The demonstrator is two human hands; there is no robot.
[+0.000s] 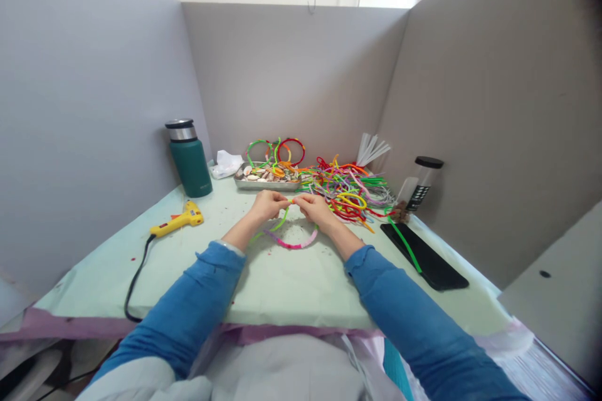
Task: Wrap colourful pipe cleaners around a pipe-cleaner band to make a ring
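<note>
Over the middle of the table, my left hand (269,205) and my right hand (313,208) are closed in pinches almost fingertip to fingertip. Both grip the far side of a hoop of fuzzy pipe cleaners (292,246), with pink, magenta and purple along its near curve. A light-green pipe cleaner (282,220) hangs below my left fingers and trails toward that wrist. Between the fingertips shows a small yellow-orange bit, too small to make out clearly. My fingers partly hide the top of the hoop.
Behind my hands stand a metal tray (268,186) of shells, finished-looking hoops (291,151) and a heap of pipe cleaners (348,191). Leftward are a yellow glue gun (177,220) with its cord and a green bottle (192,166). Rightward lie a black slab (430,260) and a clear jar (420,185).
</note>
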